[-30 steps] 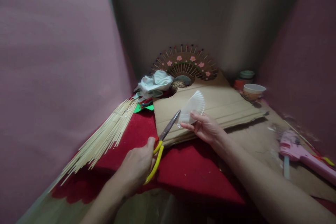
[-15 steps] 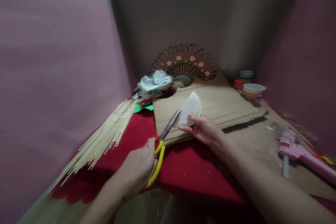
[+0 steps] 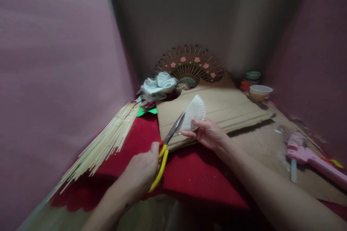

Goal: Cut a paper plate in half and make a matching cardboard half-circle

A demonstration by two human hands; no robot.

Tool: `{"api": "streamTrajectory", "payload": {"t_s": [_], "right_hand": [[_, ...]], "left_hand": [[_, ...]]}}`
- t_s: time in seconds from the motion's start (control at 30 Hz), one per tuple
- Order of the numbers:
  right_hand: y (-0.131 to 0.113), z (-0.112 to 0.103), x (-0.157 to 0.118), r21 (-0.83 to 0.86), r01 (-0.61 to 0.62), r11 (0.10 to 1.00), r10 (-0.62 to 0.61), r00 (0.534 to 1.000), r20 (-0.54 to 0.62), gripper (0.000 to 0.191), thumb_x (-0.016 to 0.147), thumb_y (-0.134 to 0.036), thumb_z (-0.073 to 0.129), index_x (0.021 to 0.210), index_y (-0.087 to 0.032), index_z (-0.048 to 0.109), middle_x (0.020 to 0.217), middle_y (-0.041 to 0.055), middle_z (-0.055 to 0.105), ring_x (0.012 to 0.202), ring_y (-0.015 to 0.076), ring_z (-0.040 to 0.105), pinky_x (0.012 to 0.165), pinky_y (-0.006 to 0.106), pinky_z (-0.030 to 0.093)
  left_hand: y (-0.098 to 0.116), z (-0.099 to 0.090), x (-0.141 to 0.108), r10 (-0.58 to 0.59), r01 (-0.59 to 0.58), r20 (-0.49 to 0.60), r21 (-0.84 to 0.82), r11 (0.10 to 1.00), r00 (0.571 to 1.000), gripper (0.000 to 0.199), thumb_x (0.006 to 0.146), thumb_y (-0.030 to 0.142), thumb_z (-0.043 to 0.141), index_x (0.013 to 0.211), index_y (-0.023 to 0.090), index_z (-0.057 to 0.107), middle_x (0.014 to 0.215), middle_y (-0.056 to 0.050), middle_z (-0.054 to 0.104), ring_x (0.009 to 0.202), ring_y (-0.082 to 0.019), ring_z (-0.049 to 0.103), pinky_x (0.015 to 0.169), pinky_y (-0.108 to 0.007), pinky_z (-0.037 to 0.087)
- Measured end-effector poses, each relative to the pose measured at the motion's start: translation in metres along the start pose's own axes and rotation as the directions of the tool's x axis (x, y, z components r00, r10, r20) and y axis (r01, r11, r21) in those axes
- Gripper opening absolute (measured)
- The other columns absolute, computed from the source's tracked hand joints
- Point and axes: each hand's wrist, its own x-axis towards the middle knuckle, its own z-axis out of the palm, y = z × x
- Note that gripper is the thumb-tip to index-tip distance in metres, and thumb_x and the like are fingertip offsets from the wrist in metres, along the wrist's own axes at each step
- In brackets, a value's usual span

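My left hand (image 3: 145, 168) is closed around the yellow handles of a pair of scissors (image 3: 172, 131), whose blades point up and to the right. At the edge of a folded white paper baking cup (image 3: 195, 110), the blade tips meet or nearly meet the paper; I cannot tell whether they touch. The paper has a pleated, fan-shaped rim. Between thumb and fingers, my right hand (image 3: 208, 133) pinches its lower part. Both hands are in front of flat pieces of brown cardboard (image 3: 225, 104).
Bamboo sticks (image 3: 105, 140) lie bundled on the red cloth (image 3: 200, 180) at left. Behind stand a flowered fan (image 3: 189, 61), a pale crumpled cloth (image 3: 159, 85) and twine (image 3: 181, 87). A white-rimmed bowl (image 3: 260, 92) and a pink glue gun (image 3: 306, 153) are at right.
The blades look closer together now, at the paper's edge. The whole view has shifted slightly, so everything sits a little further left. Both hands keep their holds.
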Motion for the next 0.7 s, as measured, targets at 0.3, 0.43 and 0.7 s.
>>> {"api": "streamTrajectory", "payload": {"t_s": [0.3,0.43,0.7], "right_hand": [[0.0019,-0.0002,0.0005,-0.019,-0.003,1.0,0.003,1.0,0.026,0.017,0.071,-0.013,0.063,0.088,-0.013,0.062,0.082,0.0043,0.067,0.076,0.0165,0.063,0.072,0.037,0.056],[0.004,0.0012,-0.0008,-0.03,-0.016,0.999,0.018,0.998,0.068,0.017,0.072,-0.012,0.061,0.089,-0.014,0.062,0.079,0.0029,0.068,0.073,0.0156,0.063,0.071,0.037,0.056],[0.0038,0.0024,-0.0003,-0.032,-0.011,0.999,0.013,0.998,0.055,0.016,0.07,-0.013,0.063,0.086,-0.013,0.061,0.078,0.0037,0.068,0.072,0.0154,0.064,0.071,0.036,0.056]], "left_hand": [[0.0013,-0.004,-0.0032,0.045,-0.045,-0.012,-0.039,0.998,0.999,0.013,0.084,0.022,0.032,0.096,0.017,0.032,0.073,-0.008,0.061,0.058,-0.02,0.06,0.051,-0.027,0.036],[0.0051,-0.0055,-0.0039,0.066,-0.068,-0.027,-0.057,0.996,0.997,0.015,0.084,0.022,0.032,0.098,0.017,0.032,0.075,-0.008,0.061,0.061,-0.02,0.061,0.052,-0.027,0.037],[0.0065,-0.0053,0.0002,0.041,-0.041,0.003,-0.01,0.999,0.999,0.016,0.082,0.022,0.035,0.096,0.016,0.031,0.076,-0.01,0.062,0.062,-0.023,0.061,0.052,-0.028,0.037]]}}
